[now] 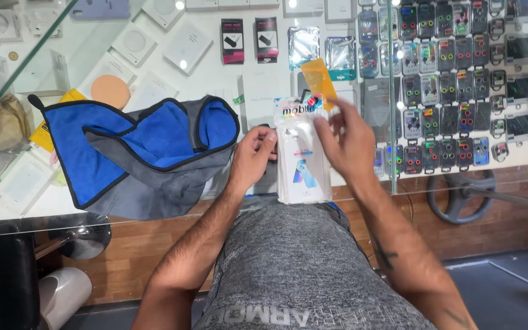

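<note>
Clear plastic packet, between both hands' fingers

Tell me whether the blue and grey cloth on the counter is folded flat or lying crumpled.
Crumpled. The blue and grey cloth lies loosely bunched on the glass counter, with its black-trimmed edges curling over each other and grey folds overlapping blue ones.

Clear plastic packet holding a white phone case, coloured header card at its far end, blue-and-pink print near its middle; lies lengthwise on the glass desk, near edge. Small orange translucent strip tilted, just beyond the packet's far end.
</note>
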